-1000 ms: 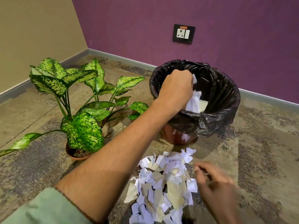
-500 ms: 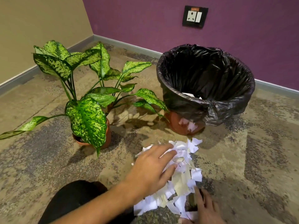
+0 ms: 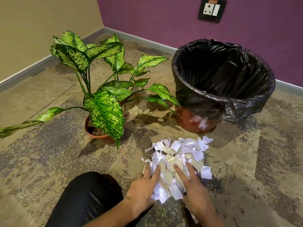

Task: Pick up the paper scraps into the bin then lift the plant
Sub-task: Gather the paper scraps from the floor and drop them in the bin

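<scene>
**A:** status on the hands?

**B:** I see both down at the near edge of the paper scraps (image 3: 177, 163), palms facing the floor. Left hand (image 3: 142, 190) on the left flank of the heap, fingers (image 3: 156, 172) spread wide and flat, tips resting on the scraps. Right hand (image 3: 194, 189) on the right flank, fingers likewise splayed, laid over the paper. Forearms come in from the bottom edge and angle toward each other, so the hands bracket the near part of the heap. Nothing clamped in either hand as far as I can tell, just pressed on top.

**A:** counts?

**B:** One heap of scraps on the carpet (image 3: 49, 161), white and cream pieces mixed, too many to count singly. One bin (image 3: 196, 122), reddish body with one black liner (image 3: 229, 99) folded over the rim, standing upright just beyond the heap. A few white scraps show low on the bin's side; I can't tell if they're inside or stuck on. One pale bit shows inside near the front rim. One plant (image 3: 105, 108), speckled green leaves, in one terracotta pot (image 3: 100, 136), upright, left of the bin and apart from the heap. One wall socket (image 3: 212, 9) on the purple wall.

**A:** anything else in frame?

**B:** A knee in black fabric (image 3: 88, 199), bottom centre-left, just beside the left wrist
</scene>
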